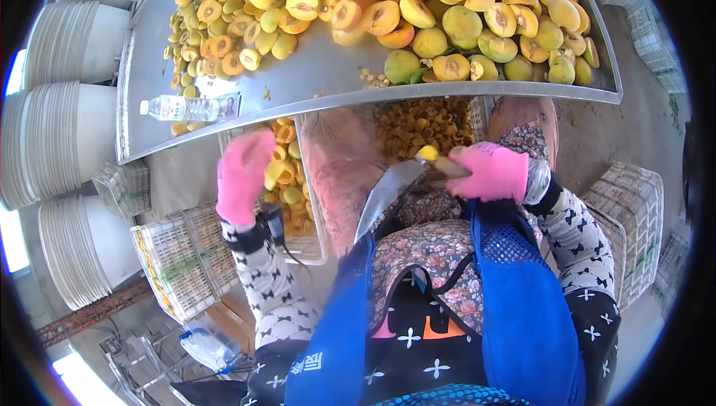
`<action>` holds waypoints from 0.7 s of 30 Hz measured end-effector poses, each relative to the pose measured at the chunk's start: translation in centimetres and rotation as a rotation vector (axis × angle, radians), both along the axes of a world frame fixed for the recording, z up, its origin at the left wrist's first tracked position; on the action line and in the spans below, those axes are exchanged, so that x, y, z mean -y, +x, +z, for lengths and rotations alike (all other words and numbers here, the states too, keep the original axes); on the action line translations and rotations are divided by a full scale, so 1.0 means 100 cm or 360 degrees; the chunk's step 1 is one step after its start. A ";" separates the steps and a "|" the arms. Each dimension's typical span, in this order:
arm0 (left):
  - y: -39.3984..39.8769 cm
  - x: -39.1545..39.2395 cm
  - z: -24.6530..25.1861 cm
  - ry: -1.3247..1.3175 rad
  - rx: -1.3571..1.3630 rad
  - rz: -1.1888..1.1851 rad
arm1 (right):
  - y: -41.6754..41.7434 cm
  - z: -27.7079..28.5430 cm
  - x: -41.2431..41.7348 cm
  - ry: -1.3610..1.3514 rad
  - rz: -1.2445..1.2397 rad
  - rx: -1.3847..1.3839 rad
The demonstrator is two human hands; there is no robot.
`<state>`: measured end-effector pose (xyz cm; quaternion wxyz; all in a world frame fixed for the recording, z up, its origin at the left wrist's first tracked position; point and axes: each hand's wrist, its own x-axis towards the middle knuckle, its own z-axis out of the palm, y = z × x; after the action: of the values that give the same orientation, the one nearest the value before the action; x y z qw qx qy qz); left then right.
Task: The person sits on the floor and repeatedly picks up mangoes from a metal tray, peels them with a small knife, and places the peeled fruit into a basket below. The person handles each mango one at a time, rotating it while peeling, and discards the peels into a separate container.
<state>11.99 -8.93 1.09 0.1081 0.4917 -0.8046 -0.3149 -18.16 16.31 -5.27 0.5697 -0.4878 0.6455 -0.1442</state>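
Note:
My left hand [244, 176], in a pink glove, is motion-blurred over the left side of a white crate [320, 238] of hollowed yellow peach halves [288, 182]. Its fingers are bent, and whether anything is between them is unclear. My right hand [492, 171], also pink-gloved, holds a short hand tool [447, 165] in front of my lap. A bright yellow piece shows at the tool's far end; blur hides its exact shape. Below the metal table's edge, between my knees, lies a heap of brown-orange peach pits or scraps [425, 126].
Halved peaches [347, 14] are heaped on the metal table [324, 64]. A plastic water bottle [182, 108] lies at its left edge. Stacked white tubs [72, 140] stand far left. Plastic crates flank me, one at left [190, 260] and others at right [629, 232].

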 end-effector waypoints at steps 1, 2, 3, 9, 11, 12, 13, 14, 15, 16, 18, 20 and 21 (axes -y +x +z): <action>0.000 0.019 -0.015 0.0063 -0.0253 -0.0010 | -0.008 -0.022 -0.007 -0.0222 0.0075 -0.0183; -0.021 0.037 -0.028 0.0072 -0.0385 -0.0012 | -0.016 -0.018 -0.003 -0.0088 -0.0098 -0.0175; -0.042 0.055 -0.039 0.0082 -0.0515 -0.0018 | -0.023 -0.011 -0.001 0.0042 -0.0278 -0.0174; -0.187 0.148 -0.146 0.0126 -0.0552 -0.0693 | -0.043 0.042 -0.019 -0.0027 -0.0782 0.0127; -0.206 0.143 -0.149 0.0313 -0.0440 -0.0434 | -0.043 0.040 -0.034 -0.0071 -0.0724 0.0047; -0.214 0.132 -0.139 0.0479 -0.0428 -0.0184 | -0.042 0.039 -0.038 -0.0077 -0.0686 0.0001; -0.229 0.117 -0.134 0.0252 -0.0351 -0.0197 | -0.041 0.035 -0.045 -0.0068 -0.0702 -0.0075; -0.222 0.098 -0.117 -0.0004 -0.0254 -0.0168 | -0.041 0.022 -0.052 -0.0222 -0.0591 -0.0206; -0.212 0.085 -0.107 -0.0256 -0.0151 -0.0131 | -0.040 0.014 -0.051 -0.0216 -0.0540 -0.0253; -0.204 0.086 -0.109 -0.0450 -0.0121 -0.0188 | -0.040 0.008 -0.048 -0.0210 -0.0489 -0.0299; -0.191 0.083 -0.109 -0.0911 -0.0081 -0.0417 | -0.044 -0.021 -0.039 -0.0436 -0.0466 -0.0431; -0.189 0.085 -0.114 -0.1201 -0.0063 -0.0566 | -0.051 -0.041 -0.030 -0.0807 -0.0503 -0.0705; -0.186 0.083 -0.109 -0.1024 -0.0152 -0.0497 | -0.052 -0.042 -0.024 -0.0960 -0.0497 -0.0853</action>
<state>-6.61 -17.23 -9.79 0.2454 0.2884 -0.9220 -0.0809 -23.40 18.74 -9.45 0.1851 -0.5492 0.7656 -0.2791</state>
